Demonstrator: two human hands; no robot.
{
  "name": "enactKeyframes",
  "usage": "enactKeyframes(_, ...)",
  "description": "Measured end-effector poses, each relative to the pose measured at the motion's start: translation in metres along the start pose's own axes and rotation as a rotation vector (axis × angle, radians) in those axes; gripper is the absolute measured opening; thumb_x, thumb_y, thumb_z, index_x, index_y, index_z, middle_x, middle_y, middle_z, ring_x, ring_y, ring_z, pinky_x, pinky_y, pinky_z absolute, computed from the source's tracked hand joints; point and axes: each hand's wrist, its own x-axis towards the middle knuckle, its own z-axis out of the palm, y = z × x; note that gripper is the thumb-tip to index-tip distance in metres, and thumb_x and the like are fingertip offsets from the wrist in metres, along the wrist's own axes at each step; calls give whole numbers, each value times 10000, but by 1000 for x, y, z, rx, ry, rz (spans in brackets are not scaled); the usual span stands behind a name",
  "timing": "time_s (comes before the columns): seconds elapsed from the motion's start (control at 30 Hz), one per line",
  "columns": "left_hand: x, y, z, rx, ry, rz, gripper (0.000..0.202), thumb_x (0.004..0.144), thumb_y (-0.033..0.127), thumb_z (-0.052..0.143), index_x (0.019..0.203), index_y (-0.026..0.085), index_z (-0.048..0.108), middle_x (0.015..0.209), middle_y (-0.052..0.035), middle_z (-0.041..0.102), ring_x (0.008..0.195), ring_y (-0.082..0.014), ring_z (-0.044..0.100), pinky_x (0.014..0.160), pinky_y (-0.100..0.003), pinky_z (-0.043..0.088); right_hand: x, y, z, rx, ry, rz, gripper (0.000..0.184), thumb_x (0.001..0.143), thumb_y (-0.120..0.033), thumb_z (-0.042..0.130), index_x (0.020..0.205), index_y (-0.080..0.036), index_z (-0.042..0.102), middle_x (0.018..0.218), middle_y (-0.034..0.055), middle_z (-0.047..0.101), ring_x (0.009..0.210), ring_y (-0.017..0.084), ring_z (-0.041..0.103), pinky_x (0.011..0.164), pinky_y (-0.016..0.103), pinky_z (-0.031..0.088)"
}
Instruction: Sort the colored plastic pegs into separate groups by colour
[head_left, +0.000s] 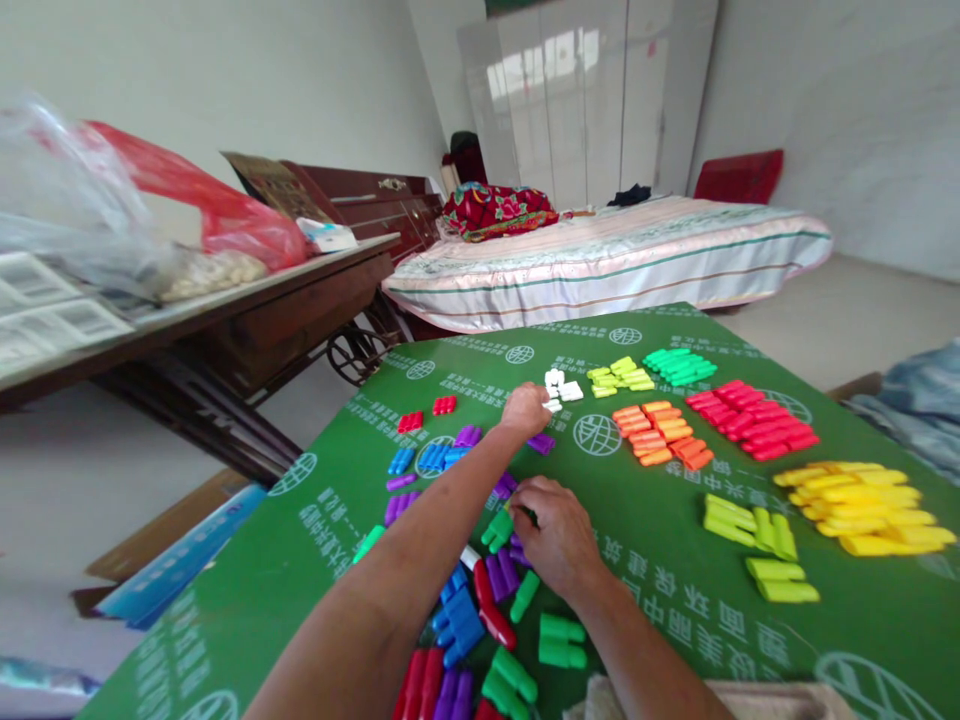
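My left hand point(527, 405) reaches far across the green board, its fingers closed at a small white plastic cap point(553, 406) beside a group of white caps point(570, 391). Closer to me, my right hand point(555, 530) has its fingers curled together over the mixed caps; what they pinch is hidden. Just left of its fingertips lies a green cap piece point(497, 530), and purple caps point(502, 575) lie below. My left forearm crosses over part of the blue point(457, 625), purple and red caps. A long red piece with a white end point(491, 605) lies between my arms.
Sorted by colour on the right are yellow point(862, 505), pink-red point(750, 418), orange point(660, 433), bright green point(679, 366) and lime caps point(750, 525). Small red caps point(410, 422) lie at left. A side table point(322, 262) with bags stands left; a bed point(615, 265) is behind.
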Motion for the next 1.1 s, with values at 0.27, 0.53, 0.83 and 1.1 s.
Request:
enactKeyframes(0.27,3,2,3,40,11,33,255,775,191,573,985,173,716,1056,-92,637,961,-198,628,886,-276,487,0,0,-1,3,-3,2,168,829,-124,547,772,-217,675,930,13,676,928,158,594,830,274,401)
enactKeyframes(0.53,-2,6,-1,53,7,50,255,789,192,563,996,165,709,1056,-95,627,950,-194,630,864,-270,490,0,-2,-2,11,-1,3,166,825,-119,545,768,-209,672,905,13,675,908,157,591,817,269,400)
enactKeyframes(0.83,-8,2,-6,62,54,56,254,798,264,570,1005,180,691,1050,-90,620,958,-213,626,840,-291,497,0,0,-1,8,-8,-3,175,820,-111,538,770,-204,677,908,15,676,908,153,592,816,265,400)
enactKeyframes(1.1,-50,-24,-38,72,47,123,213,805,260,558,951,180,690,955,-59,649,870,-177,618,806,-272,476,-1,1,-1,18,1,-22,179,831,-126,541,777,-217,685,927,10,683,922,150,596,854,270,402)
